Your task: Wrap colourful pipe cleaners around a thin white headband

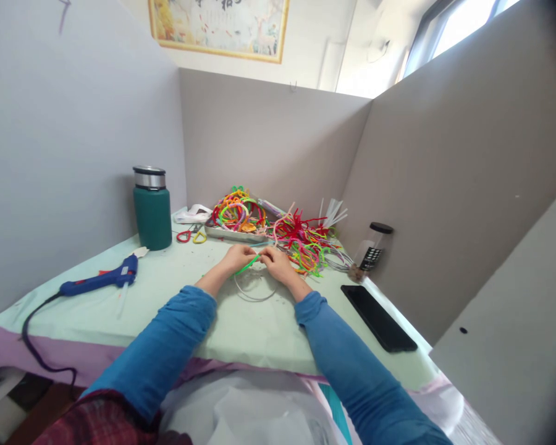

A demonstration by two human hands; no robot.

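Observation:
My left hand (239, 257) and my right hand (278, 266) meet close together over the middle of the table, fingers pinched. Between them runs a bright green pipe cleaner (247, 266), which both hands grip. A thin grey hoop (256, 300) curves below the hands toward me. The green pipe cleaner lies along the hoop's upper left part; whether it is wound around it I cannot tell. The fingertips partly hide where the two meet.
Behind my hands are a metal tray (234, 235) of colourful rings and a heap of pipe cleaners (301, 232). On the left are a blue glue gun (99, 281), a green bottle (152, 216) and scissors (199, 237). A black phone (377, 318) and clear jar (370, 253) stand right.

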